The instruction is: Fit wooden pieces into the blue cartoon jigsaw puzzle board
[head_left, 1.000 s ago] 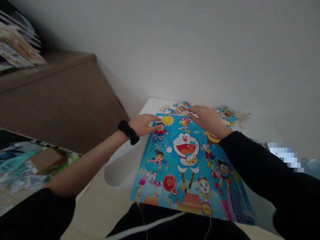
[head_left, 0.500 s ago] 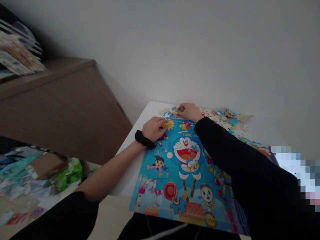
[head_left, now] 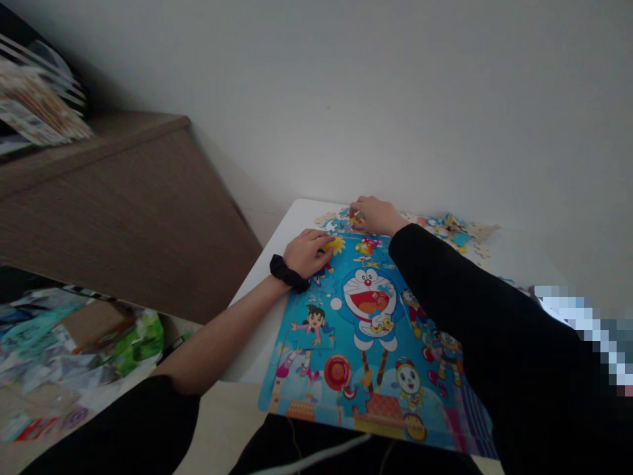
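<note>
A blue cartoon jigsaw puzzle lies in its board on the white table. My left hand rests on the board's upper left corner, its fingers bent and the thumb apart, beside a yellow sun picture. Across the board's far edge, my right hand is among the loose puzzle pieces. Its fingers curl downward with the thumb apart, and coloured pieces show in the gap. A blue puzzle piece lies askew on the lower part of the picture.
A pale wall rises behind the table. Left of it stands a brown wooden cabinet with a stack of papers or books on top. Bags and a cardboard box sit low on the left. A white cable crosses my lap.
My right hand has lifted slightly, and its thumb and fingers have spread a little over the loose pieces. My left hand stays on the board. The view has shifted slightly.
</note>
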The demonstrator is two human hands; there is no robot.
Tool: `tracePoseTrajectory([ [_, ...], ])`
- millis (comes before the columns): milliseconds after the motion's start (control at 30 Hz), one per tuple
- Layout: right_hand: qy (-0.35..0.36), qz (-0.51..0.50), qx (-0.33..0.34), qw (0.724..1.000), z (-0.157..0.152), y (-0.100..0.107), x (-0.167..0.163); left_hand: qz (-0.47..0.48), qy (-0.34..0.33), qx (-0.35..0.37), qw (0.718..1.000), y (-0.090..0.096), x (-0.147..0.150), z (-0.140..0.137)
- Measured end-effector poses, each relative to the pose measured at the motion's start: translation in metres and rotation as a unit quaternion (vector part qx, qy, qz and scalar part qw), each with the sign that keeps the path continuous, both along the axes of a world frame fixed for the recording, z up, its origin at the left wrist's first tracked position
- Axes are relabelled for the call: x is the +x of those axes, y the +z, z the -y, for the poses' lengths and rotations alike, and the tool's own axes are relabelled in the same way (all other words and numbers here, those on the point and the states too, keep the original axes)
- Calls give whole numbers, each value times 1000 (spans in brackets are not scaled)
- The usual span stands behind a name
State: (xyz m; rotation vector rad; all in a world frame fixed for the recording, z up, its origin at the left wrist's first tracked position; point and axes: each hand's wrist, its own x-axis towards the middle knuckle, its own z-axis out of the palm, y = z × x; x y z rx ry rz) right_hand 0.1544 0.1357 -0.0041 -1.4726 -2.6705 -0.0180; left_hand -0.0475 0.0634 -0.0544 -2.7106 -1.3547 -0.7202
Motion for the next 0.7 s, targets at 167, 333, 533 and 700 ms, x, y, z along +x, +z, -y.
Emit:
tracePoseTrajectory([
  [167, -51, -114, -16, 992, 9, 14, 19, 27, 4, 4, 1000, 0, -2, 1],
  [333, -86, -426, -220, 873, 59, 31, 48, 123, 19, -90, 988, 12, 6, 15],
  [533, -151, -524, -289, 787, 139, 23, 71, 289, -101, -386, 870, 36, 61, 48],
  [700, -182, -571, -247, 762, 163, -4, 78, 303, -88, -457, 831, 37, 103, 60],
])
